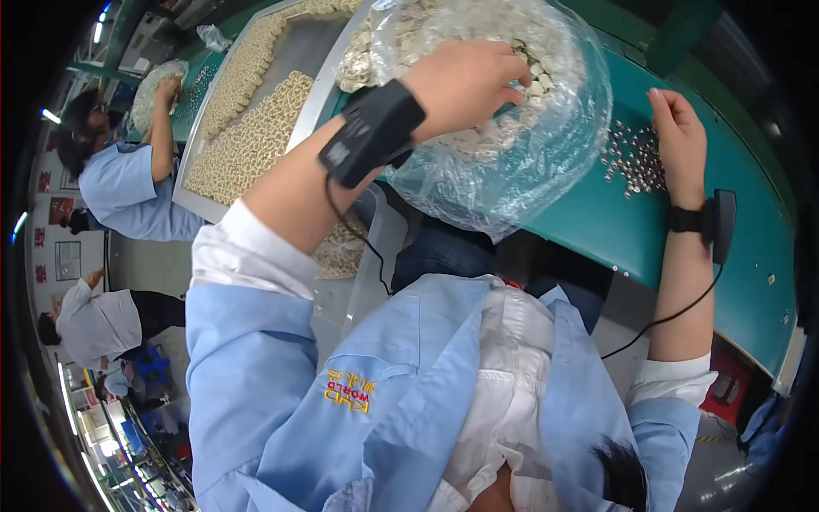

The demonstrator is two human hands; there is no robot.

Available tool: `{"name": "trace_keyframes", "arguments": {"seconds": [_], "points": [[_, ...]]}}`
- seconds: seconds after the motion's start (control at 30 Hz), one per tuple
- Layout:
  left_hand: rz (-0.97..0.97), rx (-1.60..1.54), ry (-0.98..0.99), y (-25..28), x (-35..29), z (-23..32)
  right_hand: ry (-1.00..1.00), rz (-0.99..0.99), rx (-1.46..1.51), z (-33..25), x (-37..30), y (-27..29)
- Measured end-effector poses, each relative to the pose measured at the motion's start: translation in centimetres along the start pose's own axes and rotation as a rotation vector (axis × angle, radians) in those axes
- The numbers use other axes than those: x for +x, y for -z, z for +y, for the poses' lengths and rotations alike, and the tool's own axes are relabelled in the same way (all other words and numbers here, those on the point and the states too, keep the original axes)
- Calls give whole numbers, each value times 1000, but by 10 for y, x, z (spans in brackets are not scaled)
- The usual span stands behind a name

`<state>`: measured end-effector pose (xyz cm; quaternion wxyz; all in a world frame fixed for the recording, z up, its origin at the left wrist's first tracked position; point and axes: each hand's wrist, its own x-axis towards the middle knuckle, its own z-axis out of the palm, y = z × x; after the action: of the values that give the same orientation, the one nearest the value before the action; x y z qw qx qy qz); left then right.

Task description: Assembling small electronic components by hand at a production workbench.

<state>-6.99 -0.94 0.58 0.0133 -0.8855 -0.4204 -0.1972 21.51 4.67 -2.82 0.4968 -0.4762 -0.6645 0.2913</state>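
2 sets fingers: L hand's (469,84) parted over bag (503,200); R hand's (680,136) unclear, nr metal bits (632,160), inside table (751,230) edge.

One shallow grey tray (304,49), partly bare, bearing cream rings (247,141); below it, one translucent plastic bin (392,230). To the left: one co-worker (128,192) in light blue; farther back, one person (101,320) in a white top and dark trousers, one blue stool (153,365), one wall panel (68,260).

My jacket (426,384) is light blue, its embroidery (348,392) yellow and red; my wrist straps (374,128) are black. The tabletop (563,226) is green, the small pieces (539,78) creamy white, the metal bits (636,160) silvery.
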Motion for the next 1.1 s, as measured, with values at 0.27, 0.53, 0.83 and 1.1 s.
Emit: {"name": "trace_keyframes", "arguments": {"seconds": [0.27, 0.53, 0.83, 1.1], "points": [[-40, -116, 162, -27, 16, 6, -5, -3, 24, -6, -2, 8], [70, -396, 249, -26, 38, 26, 8, -242, -133, -7, -3, 6], [219, -887, 310, -51, 64, 45, 112, -508, -393, -15, -9, 7], [180, -1250, 327, -53, 59, 46, 265, -514, -623, -25, -17, 9]]}}
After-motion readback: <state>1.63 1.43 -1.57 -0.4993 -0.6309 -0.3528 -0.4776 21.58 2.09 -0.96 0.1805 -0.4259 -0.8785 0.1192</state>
